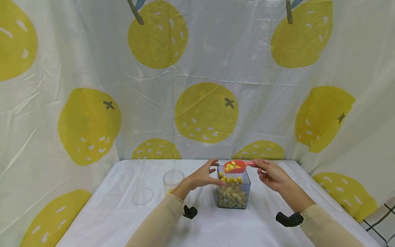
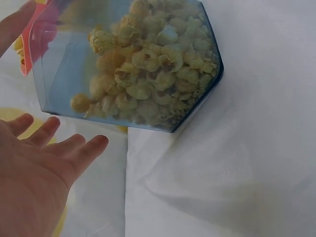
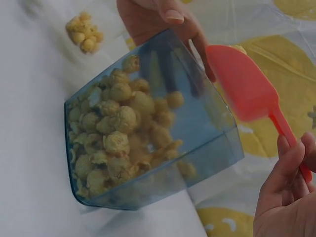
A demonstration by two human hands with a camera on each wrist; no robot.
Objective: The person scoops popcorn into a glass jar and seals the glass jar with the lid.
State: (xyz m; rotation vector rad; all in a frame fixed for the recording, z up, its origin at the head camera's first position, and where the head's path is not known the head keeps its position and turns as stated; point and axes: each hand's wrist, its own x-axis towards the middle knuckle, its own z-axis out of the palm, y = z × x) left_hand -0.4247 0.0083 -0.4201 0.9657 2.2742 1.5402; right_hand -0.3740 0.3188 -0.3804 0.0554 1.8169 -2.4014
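Note:
A clear bluish square container (image 1: 248,188) stands on the table, partly filled with popcorn (image 3: 116,128). Over its opening, a red scoop (image 1: 242,166) carries several yellow popcorn pieces (image 1: 231,166). My right hand (image 1: 272,174) pinches the scoop's handle between thumb and fingers, to the right of the container. At the container's left side is my left hand (image 1: 202,176), its thumb by the near rim and its fingers spread toward the far side. In the left wrist view those fingers (image 2: 89,153) look fairly straight; whether they touch the wall I cannot tell.
Behind my left forearm stands a clear round jar (image 1: 168,179) with some popcorn low inside. Left of it lies a clear round lid (image 1: 135,197). White cloth covers the table (image 1: 117,212), and a fruit-print curtain (image 1: 154,113) hangs behind and at both sides.

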